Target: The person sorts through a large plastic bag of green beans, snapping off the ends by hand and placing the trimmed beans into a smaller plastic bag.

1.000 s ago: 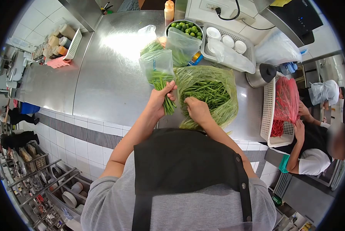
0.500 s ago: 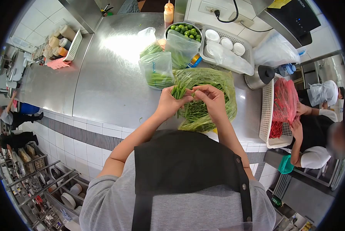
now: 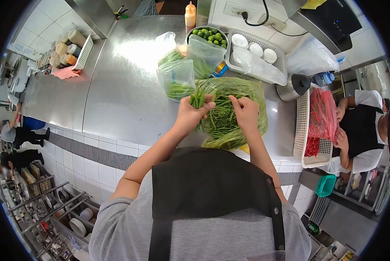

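A bunch of green stalks [image 3: 197, 99] is gripped in my left hand [image 3: 189, 114], its tips sticking up beside my thumb. My right hand [image 3: 247, 114] is closed over the right part of an open plastic bag [image 3: 253, 89] of green stalks, thumb against the fingers; anything between them is too small to make out. Cut green pieces [image 3: 223, 117] lie in the bag between both hands. Just beyond my left hand stands a clear bag of green stalks [image 3: 177, 80], with a second clear bag [image 3: 203, 54] behind it.
Behind the bags are a bowl of limes [image 3: 210, 35], a sauce bottle [image 3: 190, 16] and a grey basket with white lids [image 3: 283, 65]. To the right, a metal pitcher [image 3: 290, 89] stands near a white basket [image 3: 301, 130] holding a red bag [image 3: 322, 113]. A co-worker's hands [image 3: 342, 138] touch that bag.
My right hand has moved right, away from my left hand, which has shifted slightly left with the bunch. The co-worker on the right has moved, hands still at the red bag.
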Tool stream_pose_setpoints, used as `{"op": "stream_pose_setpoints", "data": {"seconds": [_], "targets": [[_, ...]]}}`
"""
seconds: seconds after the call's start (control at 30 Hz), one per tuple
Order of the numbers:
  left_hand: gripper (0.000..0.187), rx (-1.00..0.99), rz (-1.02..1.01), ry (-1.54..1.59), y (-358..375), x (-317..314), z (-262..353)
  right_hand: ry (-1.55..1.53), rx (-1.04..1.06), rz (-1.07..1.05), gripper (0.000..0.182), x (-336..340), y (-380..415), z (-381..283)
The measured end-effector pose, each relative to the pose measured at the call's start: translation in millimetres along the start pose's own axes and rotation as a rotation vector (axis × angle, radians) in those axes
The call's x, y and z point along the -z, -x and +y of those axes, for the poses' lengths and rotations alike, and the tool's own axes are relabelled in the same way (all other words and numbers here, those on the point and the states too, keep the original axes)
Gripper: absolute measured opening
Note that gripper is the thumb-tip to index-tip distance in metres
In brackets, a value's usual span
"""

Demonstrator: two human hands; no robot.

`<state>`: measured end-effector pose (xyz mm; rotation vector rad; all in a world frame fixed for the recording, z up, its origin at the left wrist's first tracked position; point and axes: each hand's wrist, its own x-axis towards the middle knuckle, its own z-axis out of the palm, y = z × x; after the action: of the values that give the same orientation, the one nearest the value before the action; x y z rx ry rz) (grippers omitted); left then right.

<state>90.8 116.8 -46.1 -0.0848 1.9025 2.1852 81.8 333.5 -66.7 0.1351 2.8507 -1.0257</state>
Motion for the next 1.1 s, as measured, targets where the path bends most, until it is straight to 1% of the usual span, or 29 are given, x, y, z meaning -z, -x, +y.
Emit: {"op": "stream_pose_setpoints", "data": {"seconds": [0.03,0.1,0.13,0.2,0.23,0.27,0.33,0.37,0.43,0.47,0.5,0.53,0.57,0.6,0.63,0.67,0.7,0.73,0.77,0.8,0.87,0.93,1.0,1.1], "targets": [[0.021,0.013,0.024,0.062,-2.3,3.9,1.1,0.000,0.000,0.000,0.025,-4.2,0.0,3.1],[0.021,0.029,0.043,0.123,-5.3,8.6,2.8,-0.589,0.066,-0.116,0.027,-12.7,5.6,5.5],[0.022,0.016,0.046,0.139,-6.5,10.1,4.3,-0.589,0.064,-0.113,0.027,-13.1,11.0,-5.0],[0.022,-0.012,0.056,0.169,-7.6,12.0,6.7,-0.762,0.084,-0.254,0.026,-12.0,22.1,-29.0],[0.022,-0.012,0.056,0.167,-7.7,10.5,7.2,-0.625,0.124,-0.309,0.021,-9.2,23.9,-32.9],[0.022,-0.043,0.091,0.192,-7.7,7.8,7.5,-0.627,0.125,-0.310,0.021,-11.8,23.7,-33.0],[0.021,-0.076,0.130,0.216,-8.8,7.8,6.7,-0.579,0.287,-0.147,0.014,-17.3,22.7,-33.0],[0.022,-0.090,0.172,0.230,-11.0,9.6,4.5,-0.580,0.288,-0.149,0.014,-16.9,22.2,-33.8],[0.022,-0.103,0.219,0.242,-13.7,13.3,-1.6,-0.919,0.282,-0.121,0.007,-13.2,22.3,-37.8],[0.024,-0.049,0.268,0.276,-14.6,14.8,-5.7,-0.920,0.280,-0.121,0.007,-12.3,20.4,-37.1],[0.025,0.005,0.315,0.311,-15.2,15.6,-9.2,-1.045,0.254,-0.070,0.006,-10.1,15.4,-35.0],[0.025,0.008,0.311,0.310,-15.4,16.9,-11.7,-1.169,0.227,-0.014,0.005,-6.6,10.2,-32.3],[0.025,0.045,0.291,0.383,-14.8,19.5,-13.9,-1.069,0.179,0.030,0.003,-0.9,5.7,-28.2],[0.024,0.082,0.272,0.456,-14.4,22.1,-15.7,-1.070,0.176,0.032,0.003,2.6,1.4,-21.6],[0.024,0.083,0.273,0.455,-14.5,24.1,-17.3,-0.798,0.224,0.087,0.005,4.0,-3.1,-13.9],[0.025,0.175,0.236,0.551,-14.4,26.2,-18.7,-0.525,0.268,0.137,0.009,2.3,-5.3,-7.8],[0.026,0.267,0.199,0.647,-14.3,28.8,-20.8,-0.527,0.267,0.134,0.009,-3.4,-5.8,-1.9],[0.026,0.268,0.202,0.646,-14.9,32.6,-26.4,-0.299,0.353,0.154,0.010,-10.0,-6.1,3.8],[0.026,0.328,0.139,0.785,-16.2,36.5,-34.2,-0.069,0.434,0.173,0.011,-15.0,-6.2,9.5],[0.027,0.389,0.074,0.923,-16.5,36.9,-34.8,-0.068,0.433,0.172,0.011,-18.7,-4.4,6.7],[0.023,0.413,0.098,0.952,-17.2,33.8,-36.1,0.086,0.502,0.117,0.008,-34.0,-0.2,-4.5],[0.020,0.434,0.125,0.978,-15.6,29.0,-28.6,0.116,0.522,0.094,0.006,-53.2,-2.2,-4.8],[0.018,0.367,0.135,0.788,-11.2,26.0,-19.6,0.173,0.564,0.021,0.009,-65.7,-4.3,-6.4],[0.020,0.326,0.121,0.719,-7.6,29.9,-17.4,0.223,0.556,-0.015,0.012,-66.5,-5.0,-9.3]]}}
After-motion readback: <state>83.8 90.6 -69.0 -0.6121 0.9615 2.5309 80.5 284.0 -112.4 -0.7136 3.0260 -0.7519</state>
